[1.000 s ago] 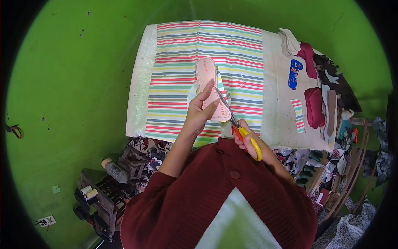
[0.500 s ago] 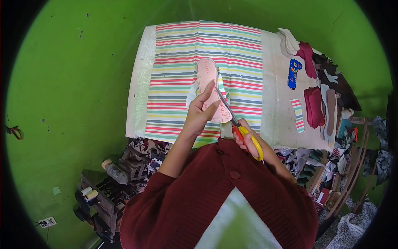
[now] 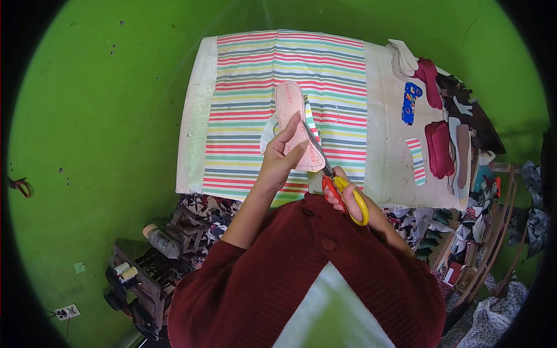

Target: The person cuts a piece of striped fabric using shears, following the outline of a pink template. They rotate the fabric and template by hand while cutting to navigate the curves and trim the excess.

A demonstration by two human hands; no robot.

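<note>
The blade tips of the scissors (image 3: 329,170) are hard to make out where they meet the edge of the pink sole-shaped piece (image 3: 289,103) near the centre of the frame. The left hand (image 3: 281,155) pinches that piece between thumb and fingers, covering part of its printed lettering (PARATEX, where legible). The right hand (image 3: 341,196) is wrapped round the yellow and orange handles, right of centre, hiding part of the loops. The piece looks flat and stiff, rounded at both ends; beneath spreads creased striped cloth (image 3: 238,139). Maroon cutouts (image 3: 439,152) lie at right. Compared with the earlier frame, the handles stand slightly wider apart.
</note>
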